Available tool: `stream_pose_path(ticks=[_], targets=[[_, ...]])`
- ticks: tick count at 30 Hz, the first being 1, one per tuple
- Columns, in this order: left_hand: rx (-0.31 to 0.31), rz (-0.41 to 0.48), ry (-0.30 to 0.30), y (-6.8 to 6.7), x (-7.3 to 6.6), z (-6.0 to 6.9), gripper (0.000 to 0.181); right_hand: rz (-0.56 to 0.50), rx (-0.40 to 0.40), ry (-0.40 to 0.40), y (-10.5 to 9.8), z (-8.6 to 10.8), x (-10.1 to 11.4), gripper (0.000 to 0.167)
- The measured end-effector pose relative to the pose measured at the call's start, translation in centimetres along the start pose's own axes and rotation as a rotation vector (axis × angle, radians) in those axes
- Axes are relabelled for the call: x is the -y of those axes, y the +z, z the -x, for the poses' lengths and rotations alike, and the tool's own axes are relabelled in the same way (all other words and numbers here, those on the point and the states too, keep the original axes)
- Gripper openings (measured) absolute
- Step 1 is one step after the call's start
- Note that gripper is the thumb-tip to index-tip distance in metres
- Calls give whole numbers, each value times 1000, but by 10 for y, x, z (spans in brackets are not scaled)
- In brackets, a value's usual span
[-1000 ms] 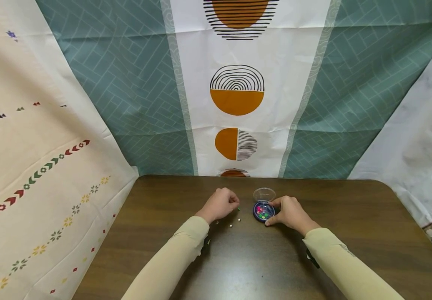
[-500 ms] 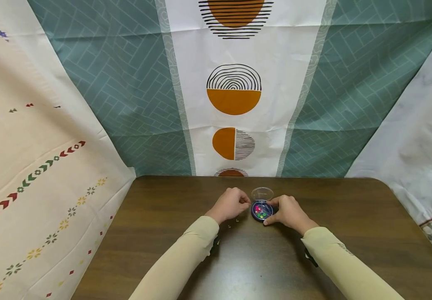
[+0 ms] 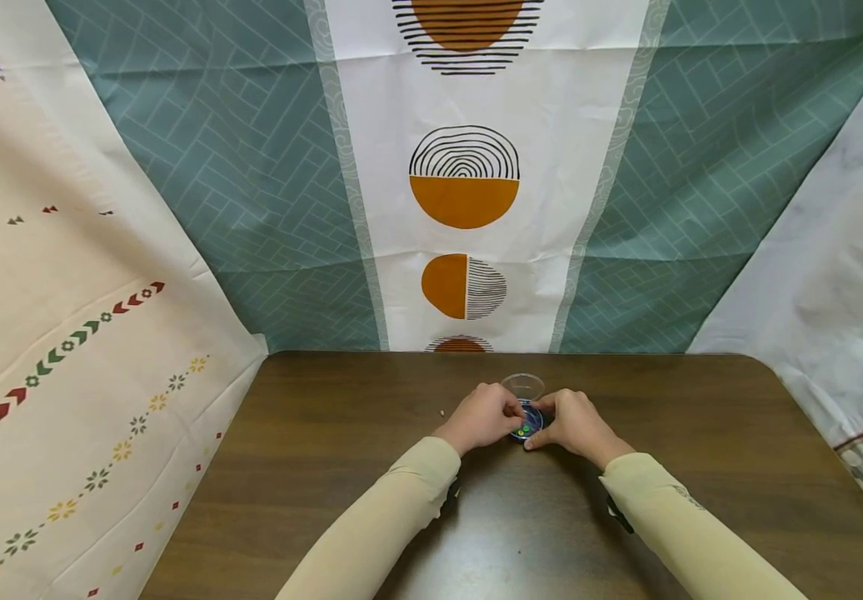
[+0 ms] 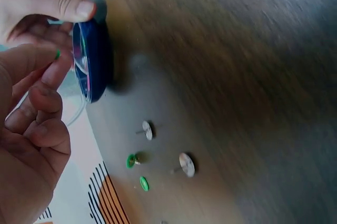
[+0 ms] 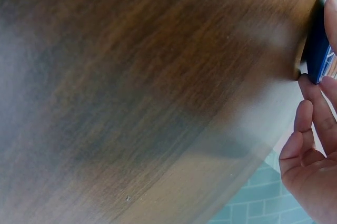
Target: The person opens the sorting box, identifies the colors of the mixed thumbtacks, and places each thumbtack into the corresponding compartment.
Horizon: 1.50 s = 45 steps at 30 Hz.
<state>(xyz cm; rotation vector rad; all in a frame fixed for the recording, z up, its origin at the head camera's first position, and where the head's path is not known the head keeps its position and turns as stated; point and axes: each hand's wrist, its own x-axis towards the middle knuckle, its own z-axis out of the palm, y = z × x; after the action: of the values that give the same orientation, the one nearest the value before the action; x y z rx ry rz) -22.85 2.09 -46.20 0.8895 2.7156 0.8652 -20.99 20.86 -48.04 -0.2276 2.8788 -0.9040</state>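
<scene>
A round dark-blue case (image 4: pixel 101 63) stands on the table, its clear lid (image 3: pixel 523 386) raised on the far side. Green and yellow pieces show inside it in the head view. My right hand (image 3: pixel 580 423) grips the case's right side between thumb and fingers. Over its opening, my left hand (image 3: pixel 482 415) pinches a small green thumbtack (image 4: pixel 57 54), mostly hidden by the fingertips. Loose on the table in the left wrist view lie silver thumbtacks, one nearer the case (image 4: pixel 148 130) and one farther (image 4: pixel 187 165), plus a green thumbtack (image 4: pixel 131 161) and another green piece (image 4: pixel 145 183).
The brown wooden table (image 3: pixel 311 467) reaches back to a hanging patterned cloth (image 3: pixel 296 208). A cream embroidered cloth (image 3: pixel 102 375) hangs at the left, and a white cloth (image 3: pixel 836 292) at the right.
My left hand has moved right from the loose thumbtacks to above the open case, carrying the green thumbtack. My right hand has kept its grip on the case.
</scene>
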Motion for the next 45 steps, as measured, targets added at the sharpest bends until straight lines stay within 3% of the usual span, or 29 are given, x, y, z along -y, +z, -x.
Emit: stream_pose_path(ticks=[9, 17, 21, 25, 30, 36, 45], targets=[[32, -49, -8, 8, -2, 0, 5, 4, -8, -18, 1, 1, 0, 67], [15, -87, 18, 9, -3, 0, 4, 10, 8, 7, -1, 2, 3, 67], [1, -73, 11, -1, -2, 2, 6, 19, 13, 3, 0, 0, 2, 69], [-55, -85, 3, -15, 4, 4, 8, 28, 5, 5, 1, -1, 1, 70], [-117, -93, -33, -36, 17, 11, 11, 27, 11, 8, 0, 0, 0, 72], [-133, -77, -86, -60, 36, 19, 14, 28, 12, 11, -1, 1, 0, 73], [-158, -106, -134, -71, 55, 28, 12, 26, 33, 17, -2, 2, 3, 74]])
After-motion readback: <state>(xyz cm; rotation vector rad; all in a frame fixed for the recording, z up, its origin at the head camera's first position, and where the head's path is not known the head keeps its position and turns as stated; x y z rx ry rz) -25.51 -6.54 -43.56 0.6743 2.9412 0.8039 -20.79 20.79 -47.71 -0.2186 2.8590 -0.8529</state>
